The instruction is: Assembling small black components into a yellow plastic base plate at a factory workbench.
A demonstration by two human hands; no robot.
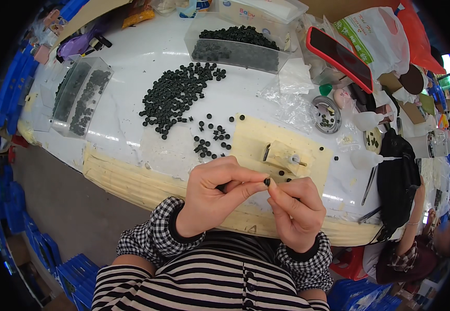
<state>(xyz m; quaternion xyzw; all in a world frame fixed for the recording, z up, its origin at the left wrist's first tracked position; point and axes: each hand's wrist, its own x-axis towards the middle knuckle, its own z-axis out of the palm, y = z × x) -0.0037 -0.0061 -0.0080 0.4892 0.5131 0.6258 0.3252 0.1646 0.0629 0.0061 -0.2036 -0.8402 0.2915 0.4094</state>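
My left hand [215, 194] and my right hand [296, 207] meet just above the near edge of the white table [126, 119]. Between their fingertips sits one small black round part [267, 182], pinched by the left thumb and forefinger and touched by the right fingers. Just beyond the hands stands a small cream block jig [283, 155] with a pin sticking out, on a cream mat [256, 137]. A loose heap of the same black round parts [176, 96] lies further out on the table, with several scattered ones [210, 139] nearer the hands.
A clear tray heaped with black parts [235, 49] stands at the back. Two clear trays [80, 96] lie at the left. A red-cased phone [339, 57], a round metal tin [327, 114], plastic bags and small white bottles [365, 158] crowd the right. Another person [417, 243] sits at the right.
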